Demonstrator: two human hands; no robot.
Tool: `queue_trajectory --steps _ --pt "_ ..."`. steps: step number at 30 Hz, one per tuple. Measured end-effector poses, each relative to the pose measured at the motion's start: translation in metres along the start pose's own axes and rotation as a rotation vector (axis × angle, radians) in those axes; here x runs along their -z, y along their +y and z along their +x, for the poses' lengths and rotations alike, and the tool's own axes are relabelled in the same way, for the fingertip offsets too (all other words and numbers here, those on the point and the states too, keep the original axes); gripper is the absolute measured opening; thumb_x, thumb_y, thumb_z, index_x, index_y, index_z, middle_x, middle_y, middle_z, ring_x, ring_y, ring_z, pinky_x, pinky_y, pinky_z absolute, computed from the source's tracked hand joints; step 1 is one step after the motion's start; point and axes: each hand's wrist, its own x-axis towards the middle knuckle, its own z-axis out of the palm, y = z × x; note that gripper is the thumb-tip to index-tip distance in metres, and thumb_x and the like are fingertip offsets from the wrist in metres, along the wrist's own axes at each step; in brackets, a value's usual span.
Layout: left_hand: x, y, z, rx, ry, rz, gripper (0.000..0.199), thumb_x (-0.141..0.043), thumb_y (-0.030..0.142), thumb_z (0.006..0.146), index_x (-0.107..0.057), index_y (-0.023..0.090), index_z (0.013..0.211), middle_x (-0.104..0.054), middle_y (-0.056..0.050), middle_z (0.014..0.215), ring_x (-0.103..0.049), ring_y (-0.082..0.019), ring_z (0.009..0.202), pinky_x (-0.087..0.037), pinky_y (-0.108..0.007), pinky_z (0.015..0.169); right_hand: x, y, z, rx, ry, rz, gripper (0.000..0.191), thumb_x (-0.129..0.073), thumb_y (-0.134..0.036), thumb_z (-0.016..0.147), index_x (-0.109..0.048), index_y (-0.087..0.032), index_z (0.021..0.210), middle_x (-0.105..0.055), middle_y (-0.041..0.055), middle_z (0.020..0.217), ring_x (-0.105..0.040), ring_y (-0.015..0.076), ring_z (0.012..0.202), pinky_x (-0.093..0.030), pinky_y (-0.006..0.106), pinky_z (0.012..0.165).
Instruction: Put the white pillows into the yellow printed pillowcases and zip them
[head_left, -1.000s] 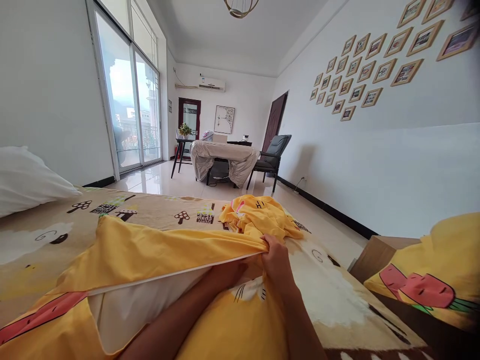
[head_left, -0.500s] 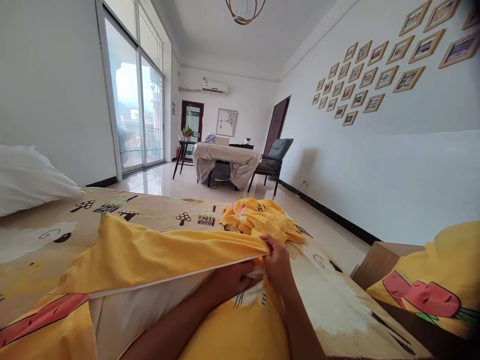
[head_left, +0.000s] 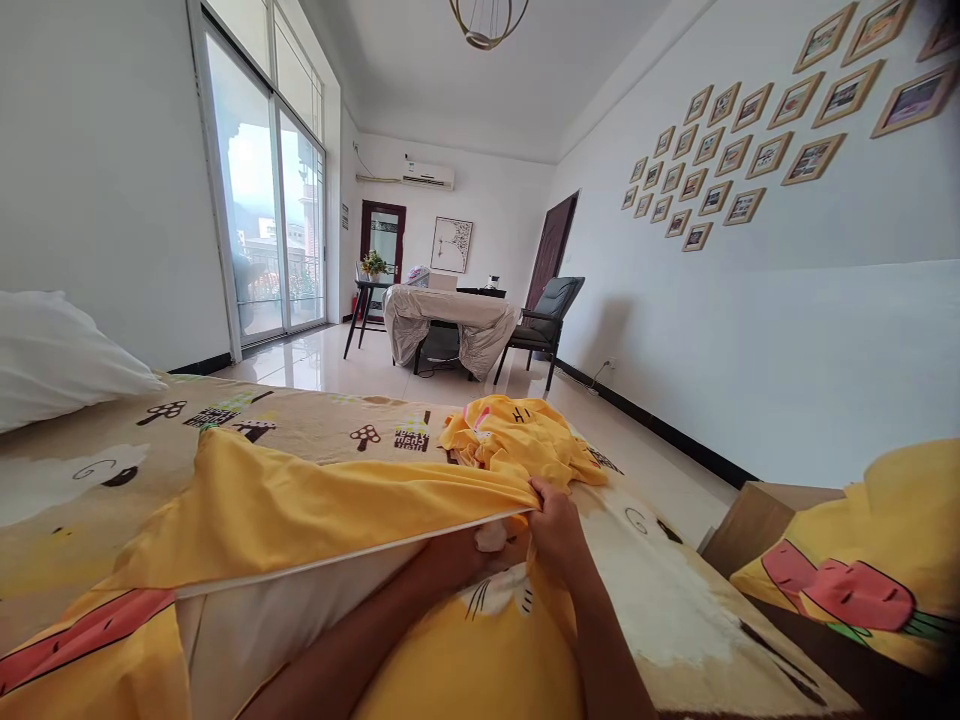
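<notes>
Yellow pillowcase: the pillowcase (head_left: 337,495) is smooth, soft-looking cloth, stretched from the lower left to the centre of the frame in long folds, with a pale straight edge along its opening and a red, black-outlined print at far lower left.
White filling: a plain white pillow (head_left: 292,600) shows inside the opening, lower left of centre, faintly creased.
Rounded yellow part: a smooth yellow bulge (head_left: 465,660) fills the lower centre, with black whisker strokes on a white patch; whether it belongs to the same case cannot be told.
Right grip: the right hand (head_left: 555,520), just right of centre, is closed on the corner of the pillowcase, fingers curled over the cloth.
Left grip: the left hand (head_left: 461,552) reaches under the pale edge at centre; its fingers are partly hidden, so whether they hold anything cannot be told.
Crumpled cloth: a loose yellow heap (head_left: 540,435) lies just beyond the right hand.
Bed surface: a beige bedspread (head_left: 667,610) with sheep and mushroom prints; a wrinkled white cushion (head_left: 64,355) rests at the left edge.
Lower right: a printed yellow cushion (head_left: 885,510) above a cardboard box (head_left: 757,515).
Room: glossy floor (head_left: 330,360), draped table (head_left: 450,305), black chair (head_left: 555,310), glass sliding doors (head_left: 251,220) at upper left, wooden picture frames (head_left: 709,145) at upper right.
</notes>
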Motion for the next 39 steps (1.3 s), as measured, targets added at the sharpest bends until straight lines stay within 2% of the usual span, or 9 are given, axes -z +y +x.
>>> queue_trajectory --steps 3,8,13,17,19,23,26,32,39 --pt "-0.001 0.004 -0.005 -0.123 -0.072 0.027 0.027 -0.056 0.037 0.083 -0.067 0.022 0.102 -0.068 -0.005 0.109 -0.059 -0.024 0.104 -0.045 -0.038 0.098 0.000 0.000 0.001 0.026 -0.051 0.114 0.015 -0.041 -0.021 0.062 -0.054 -0.019 0.070 -0.061 0.0029 0.071 -0.054 0.0190 0.069 -0.042 0.028 0.067" --pt "0.000 0.008 -0.011 -0.265 -0.093 0.093 0.027 -0.046 0.031 0.088 -0.070 0.018 0.087 -0.068 -0.008 0.101 -0.060 -0.022 0.099 -0.045 -0.032 0.094 0.000 -0.006 0.000 0.083 -0.106 0.309 0.014 -0.046 -0.021 0.063 -0.056 -0.018 0.073 -0.062 0.0011 0.072 -0.053 0.0172 0.068 -0.043 0.026 0.065" --pt "-0.001 0.009 -0.011 -0.136 -0.045 0.094 0.027 -0.052 0.041 0.085 -0.068 0.021 0.093 -0.069 -0.004 0.103 -0.059 -0.021 0.098 -0.042 -0.033 0.096 0.003 -0.010 -0.002 0.023 -0.156 0.311 0.020 -0.051 -0.022 0.065 -0.065 -0.015 0.078 -0.068 0.0023 0.076 -0.057 0.0193 0.072 -0.044 0.026 0.066" --pt "-0.002 0.009 -0.009 -0.058 -0.144 0.167 0.024 -0.057 0.039 0.080 -0.064 0.017 0.073 -0.065 -0.003 0.078 -0.055 -0.017 0.071 -0.046 -0.029 0.073 0.008 -0.013 -0.003 0.005 -0.279 0.423 0.024 -0.055 -0.023 0.066 -0.069 -0.015 0.084 -0.070 0.0029 0.082 -0.060 0.0204 0.075 -0.045 0.027 0.067" --pt "0.002 0.011 -0.010 -0.075 -0.161 0.152 0.027 -0.054 0.041 0.082 -0.062 0.016 0.075 -0.061 -0.001 0.071 -0.049 -0.014 0.064 -0.042 -0.025 0.065 0.010 -0.016 -0.005 -0.002 -0.326 0.495 0.025 -0.058 -0.024 0.067 -0.069 -0.016 0.087 -0.070 0.0033 0.084 -0.060 0.0206 0.077 -0.046 0.028 0.068" --pt "0.012 0.020 -0.017 -0.110 -0.125 -0.120 0.028 -0.046 0.039 0.089 -0.062 0.016 0.089 -0.061 -0.001 0.084 -0.051 -0.014 0.078 -0.042 -0.023 0.074 0.012 -0.020 -0.006 0.010 -0.341 0.527 0.025 -0.057 -0.020 0.067 -0.069 -0.016 0.089 -0.070 0.0036 0.086 -0.060 0.0207 0.079 -0.047 0.028 0.071" --pt "0.016 0.027 -0.023 -0.123 -0.113 -0.276 0.018 -0.048 0.027 0.087 -0.062 0.015 0.087 -0.061 -0.002 0.085 -0.053 -0.015 0.082 -0.043 -0.024 0.079 0.011 -0.019 -0.006 0.056 -0.291 0.501 0.026 -0.051 -0.016 0.067 -0.068 -0.017 0.088 -0.069 0.0022 0.085 -0.059 0.0189 0.077 -0.046 0.026 0.069" --pt "0.014 0.033 -0.026 -0.469 -0.065 -0.007 0.013 -0.045 0.013 0.084 -0.058 0.016 0.083 -0.062 -0.007 0.096 -0.054 -0.017 0.091 -0.043 -0.026 0.085 0.006 -0.016 -0.005 0.109 -0.234 0.421 0.019 -0.049 -0.015 0.068 -0.064 -0.017 0.079 -0.063 -0.0018 0.070 -0.052 0.0151 0.066 -0.041 0.022 0.059" --pt "0.006 0.026 -0.026 -0.262 0.042 0.194 0.032 -0.041 0.018 0.089 -0.055 0.019 0.117 -0.062 -0.010 0.116 -0.056 -0.024 0.108 -0.044 -0.040 0.096 0.010 -0.015 -0.005 0.171 -0.209 0.303 0.028 -0.046 -0.015 0.067 -0.063 -0.016 0.088 -0.065 0.0020 0.083 -0.056 0.0171 0.075 -0.043 0.024 0.066"
